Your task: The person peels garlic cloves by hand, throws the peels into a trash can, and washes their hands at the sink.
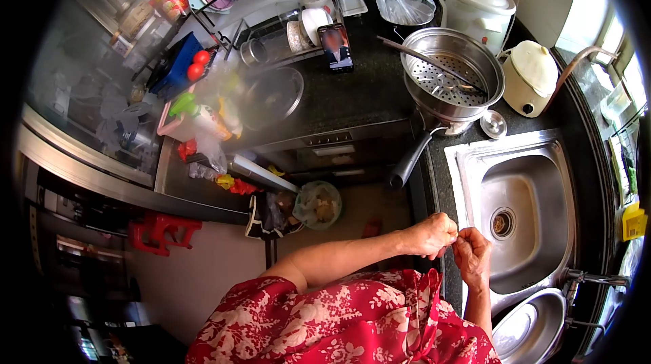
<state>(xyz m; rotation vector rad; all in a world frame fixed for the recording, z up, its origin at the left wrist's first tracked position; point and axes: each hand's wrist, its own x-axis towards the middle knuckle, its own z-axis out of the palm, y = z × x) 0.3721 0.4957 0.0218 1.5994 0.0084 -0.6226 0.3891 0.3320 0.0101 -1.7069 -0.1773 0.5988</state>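
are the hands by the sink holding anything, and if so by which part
It cannot be told: the left hand and right hand meet, curled, by the sink, and anything small between them is too hidden to name.

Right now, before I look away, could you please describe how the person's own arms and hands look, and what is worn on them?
The left hand and the right hand wear no gloves, and no watch or bracelet shows. Both forearms are uncovered; above them is a short-sleeved, deep red fabric garment printed with pale cream flowers.
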